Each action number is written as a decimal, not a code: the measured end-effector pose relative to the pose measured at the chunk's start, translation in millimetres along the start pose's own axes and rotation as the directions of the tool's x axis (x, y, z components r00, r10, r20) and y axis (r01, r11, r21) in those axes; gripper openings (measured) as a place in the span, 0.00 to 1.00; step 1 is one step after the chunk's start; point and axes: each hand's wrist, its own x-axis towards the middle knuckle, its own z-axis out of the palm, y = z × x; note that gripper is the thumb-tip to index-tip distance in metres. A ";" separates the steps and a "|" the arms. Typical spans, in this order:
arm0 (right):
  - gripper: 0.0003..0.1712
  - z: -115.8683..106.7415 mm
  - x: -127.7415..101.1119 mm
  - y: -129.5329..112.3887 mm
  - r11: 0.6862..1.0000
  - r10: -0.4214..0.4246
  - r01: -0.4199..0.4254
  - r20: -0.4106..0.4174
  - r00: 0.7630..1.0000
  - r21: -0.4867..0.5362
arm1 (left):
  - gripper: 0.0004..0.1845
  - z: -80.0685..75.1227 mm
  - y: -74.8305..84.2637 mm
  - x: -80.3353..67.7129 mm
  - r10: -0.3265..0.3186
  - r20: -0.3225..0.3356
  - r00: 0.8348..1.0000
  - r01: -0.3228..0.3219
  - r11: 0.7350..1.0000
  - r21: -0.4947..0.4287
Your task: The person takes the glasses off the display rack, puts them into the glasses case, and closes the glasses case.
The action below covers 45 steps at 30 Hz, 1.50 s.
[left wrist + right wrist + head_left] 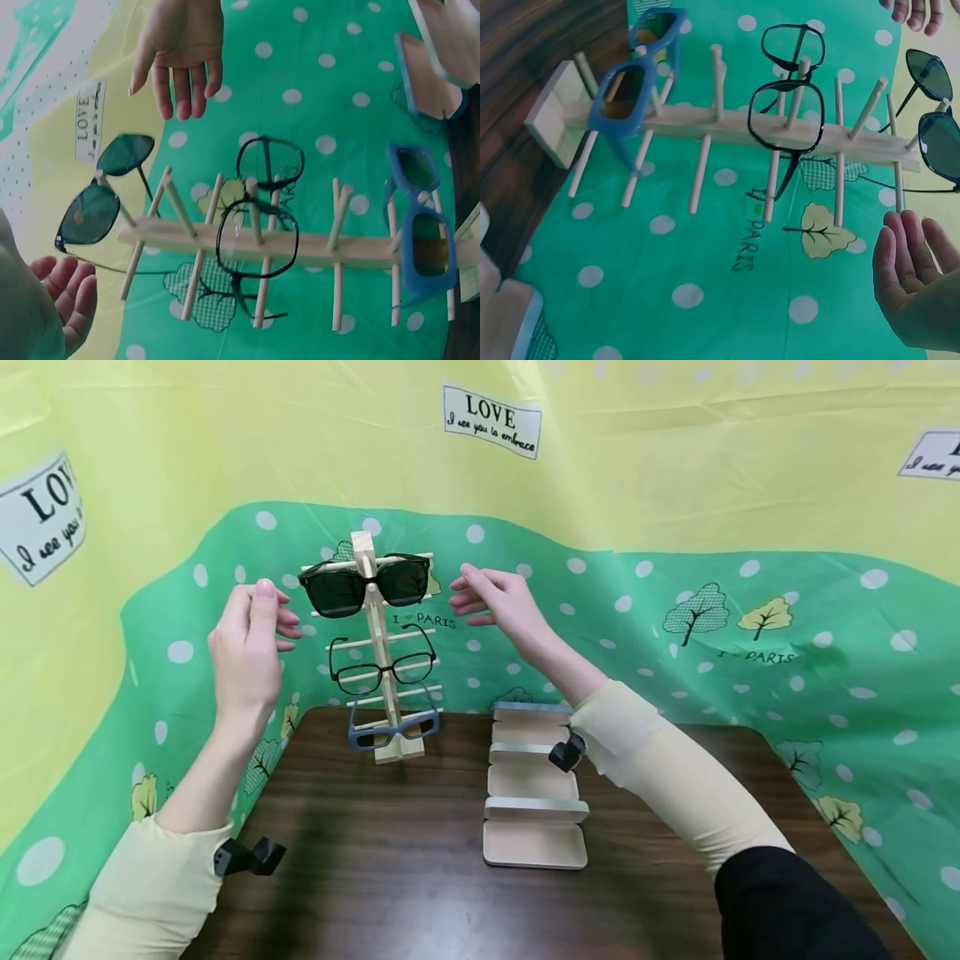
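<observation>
In the head view a wooden rack with side pegs stands on the table. Black sunglasses hang at its top, black-framed glasses in the middle and blue-framed sunglasses near the base. My left hand is raised just left of the top sunglasses, fingers loosely bent around nothing. On the other side my right hand is held up, its relaxed fingers pointing at the rack with a gap before the sunglasses. The right wrist view shows the right hand beside the dark lens, holding nothing.
Right of the rack, several opened glasses cases with pale linings lie in a column on the dark wooden table. A green and yellow patterned cloth hangs behind. Small black cameras sit on both wrists.
</observation>
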 end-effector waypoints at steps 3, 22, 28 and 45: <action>0.30 4.9 6.0 -5.4 1.000 0.020 -0.020 0.001 1.000 0.011 | 0.25 -2.6 -1.0 8.2 -0.078 0.040 0.996 0.078 0.997 0.007; 0.27 24.0 26.9 -17.9 0.987 0.125 -0.122 -0.027 0.992 0.105 | 0.25 5.6 -3.3 24.3 -0.234 0.250 0.940 0.293 0.928 -0.231; 0.24 31.0 28.5 -23.4 0.984 0.135 -0.130 -0.043 0.990 0.119 | 0.23 9.9 -4.5 25.6 -0.235 0.276 0.932 0.319 0.893 -0.319; 0.21 39.7 33.1 -25.4 0.982 0.131 -0.127 -0.022 0.991 0.142 | 0.17 14.8 -5.5 30.0 -0.209 0.279 0.937 0.313 0.857 -0.410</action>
